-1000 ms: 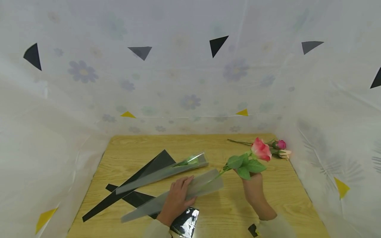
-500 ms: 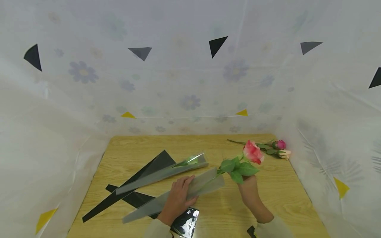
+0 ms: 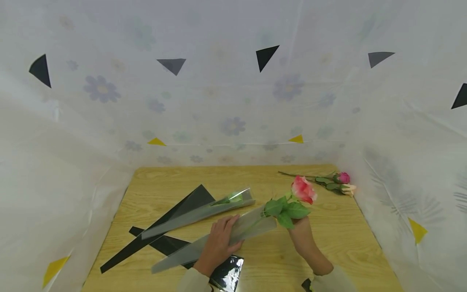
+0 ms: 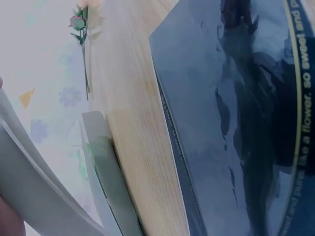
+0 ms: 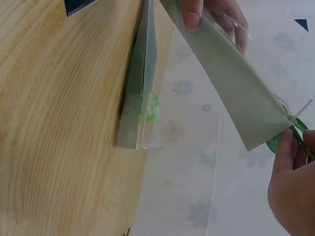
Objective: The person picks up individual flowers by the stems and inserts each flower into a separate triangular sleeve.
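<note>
My left hand (image 3: 217, 245) grips a grey, clear-fronted flower sleeve (image 3: 251, 226), thumb on one side and fingers on the other, as the right wrist view also shows. A pink artificial rose (image 3: 303, 189) with green leaves leans at the sleeve's wide mouth, its lower stem inside. Just under the leaves, my right hand (image 3: 302, 235) pinches the rose's stem; in the right wrist view the fingers (image 5: 283, 152) are close to the sleeve's rim. In the left wrist view, only an edge of the held sleeve (image 4: 29, 172) appears.
Behind the held sleeve lies a second grey sleeve (image 3: 193, 218) with green leaves inside, across a black sleeve (image 3: 127, 255). Another black sleeve (image 3: 231, 269) with printed lettering passes beneath my left hand. A magenta rose (image 3: 343, 177) and a peach rose (image 3: 348, 189) lie at the back right.
My right hand and the rose have moved left, so the leaves have come up to the sleeve's mouth and the stem reaches deeper in. The left hand has stayed almost still.
</note>
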`<state>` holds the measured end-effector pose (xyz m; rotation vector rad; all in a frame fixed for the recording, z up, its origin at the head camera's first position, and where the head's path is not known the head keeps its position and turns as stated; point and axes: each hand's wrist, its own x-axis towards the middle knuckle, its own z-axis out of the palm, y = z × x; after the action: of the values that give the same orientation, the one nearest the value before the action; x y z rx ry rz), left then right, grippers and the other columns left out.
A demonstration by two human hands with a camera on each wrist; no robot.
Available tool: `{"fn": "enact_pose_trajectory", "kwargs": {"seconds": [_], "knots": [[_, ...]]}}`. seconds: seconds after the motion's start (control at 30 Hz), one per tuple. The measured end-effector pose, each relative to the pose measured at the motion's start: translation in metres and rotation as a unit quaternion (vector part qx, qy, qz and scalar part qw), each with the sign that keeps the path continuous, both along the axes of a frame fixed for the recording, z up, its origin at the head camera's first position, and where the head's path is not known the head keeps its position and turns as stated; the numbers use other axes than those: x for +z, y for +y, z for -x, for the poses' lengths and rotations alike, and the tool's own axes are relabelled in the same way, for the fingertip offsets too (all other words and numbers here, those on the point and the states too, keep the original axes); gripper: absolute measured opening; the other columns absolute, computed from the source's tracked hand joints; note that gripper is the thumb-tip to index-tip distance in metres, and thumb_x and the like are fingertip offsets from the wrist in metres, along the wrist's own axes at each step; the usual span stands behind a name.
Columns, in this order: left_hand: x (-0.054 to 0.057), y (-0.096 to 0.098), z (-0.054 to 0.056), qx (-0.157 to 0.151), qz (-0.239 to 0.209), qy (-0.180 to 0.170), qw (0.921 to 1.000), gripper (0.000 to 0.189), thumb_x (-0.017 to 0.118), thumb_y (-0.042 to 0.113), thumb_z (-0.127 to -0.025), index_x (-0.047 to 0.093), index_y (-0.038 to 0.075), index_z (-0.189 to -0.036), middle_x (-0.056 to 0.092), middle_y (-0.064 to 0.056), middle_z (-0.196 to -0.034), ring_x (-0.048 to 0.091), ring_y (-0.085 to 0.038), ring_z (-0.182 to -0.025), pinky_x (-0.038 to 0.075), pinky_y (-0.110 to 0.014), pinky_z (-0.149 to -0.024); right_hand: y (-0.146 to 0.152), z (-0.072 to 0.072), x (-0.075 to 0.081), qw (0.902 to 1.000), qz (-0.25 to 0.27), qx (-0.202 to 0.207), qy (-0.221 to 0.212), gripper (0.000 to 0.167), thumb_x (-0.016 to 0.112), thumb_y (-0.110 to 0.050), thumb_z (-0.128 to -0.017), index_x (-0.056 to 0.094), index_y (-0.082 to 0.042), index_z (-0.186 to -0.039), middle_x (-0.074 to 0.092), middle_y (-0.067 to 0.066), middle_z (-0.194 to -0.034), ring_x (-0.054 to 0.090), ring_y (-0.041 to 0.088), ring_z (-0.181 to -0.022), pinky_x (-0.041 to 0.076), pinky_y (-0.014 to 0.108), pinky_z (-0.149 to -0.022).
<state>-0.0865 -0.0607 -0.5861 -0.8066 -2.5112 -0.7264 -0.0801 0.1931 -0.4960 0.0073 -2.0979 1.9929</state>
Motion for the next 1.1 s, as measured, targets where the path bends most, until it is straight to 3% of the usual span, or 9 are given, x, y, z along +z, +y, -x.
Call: {"fn": "enact_pose_trajectory", "kwargs": {"seconds": [0.3, 0.47, 0.63, 0.73, 0.83, 1.1], "knots": [[0.002, 0.001, 0.002, -0.008, -0.013, 0.029, 0.9995, 0.081, 0.071, 0.039, -0.075, 0.034, 0.015, -0.144, 0.048, -0.004, -0.121, 0.048, -0.019, -0.103, 0.038, -0.038, -0.080, -0.001, -0.002, 0.003, 0.9987, -0.022, 0.029, -0.035, 0.029, 0.063, 0.005, -0.083, 0.053, 0.010, -0.109, 0.060, -0.003, -0.098, 0.057, 0.005, -0.093, 0.047, 0.021, -0.077], [0.003, 0.003, 0.002, -0.011, -0.022, 0.037, 0.9990, 0.080, 0.072, 0.036, -0.075, 0.036, 0.013, -0.142, 0.049, -0.005, -0.120, 0.048, -0.021, -0.102, 0.038, -0.039, -0.080, 0.000, -0.003, 0.002, 0.9952, -0.088, 0.043, 0.000, 0.026, 0.063, 0.008, -0.081, 0.059, 0.010, -0.106, 0.063, -0.001, -0.096, 0.057, 0.003, -0.089, 0.048, 0.021, -0.073], [0.005, 0.002, 0.002, -0.014, -0.022, 0.034, 0.9991, 0.078, 0.071, 0.037, -0.077, 0.035, 0.014, -0.142, 0.049, -0.004, -0.119, 0.048, -0.019, -0.100, 0.038, -0.038, -0.078, 0.002, -0.003, 0.002, 0.9875, -0.130, 0.076, 0.046, 0.022, 0.064, 0.003, -0.082, 0.064, 0.004, -0.105, 0.065, 0.003, -0.098, 0.057, 0.004, -0.093, 0.047, 0.022, -0.076], [0.006, 0.002, 0.001, -0.016, -0.021, 0.033, 0.9991, 0.078, 0.071, 0.037, -0.078, 0.034, 0.014, -0.143, 0.048, -0.004, -0.120, 0.048, -0.019, -0.100, 0.037, -0.038, -0.078, 0.003, -0.003, 0.003, 0.9839, -0.140, 0.105, 0.036, 0.020, 0.062, -0.001, -0.086, 0.063, 0.002, -0.105, 0.064, 0.003, -0.101, 0.055, 0.005, -0.100, 0.045, 0.025, -0.082], [0.008, 0.002, 0.001, -0.017, -0.023, 0.034, 0.9990, 0.077, 0.069, 0.037, -0.079, 0.034, 0.013, -0.143, 0.047, -0.004, -0.121, 0.048, -0.019, -0.101, 0.037, -0.038, -0.078, 0.006, -0.003, 0.003, 0.9759, -0.183, 0.115, 0.031, 0.023, 0.062, -0.007, -0.087, 0.062, -0.002, -0.110, 0.061, 0.000, -0.107, 0.051, 0.006, -0.107, 0.043, 0.030, -0.088], [0.010, 0.000, 0.002, -0.004, -0.045, 0.087, 0.9951, 0.060, 0.062, 0.033, -0.083, 0.045, 0.010, -0.135, 0.052, -0.006, -0.114, 0.051, -0.020, -0.095, 0.038, -0.038, -0.072, 0.015, -0.001, 0.001, 0.9547, -0.255, 0.143, 0.055, 0.028, 0.061, -0.016, -0.090, 0.060, -0.014, -0.118, 0.058, -0.001, -0.117, 0.053, 0.019, -0.109, 0.046, 0.043, -0.085]]}}
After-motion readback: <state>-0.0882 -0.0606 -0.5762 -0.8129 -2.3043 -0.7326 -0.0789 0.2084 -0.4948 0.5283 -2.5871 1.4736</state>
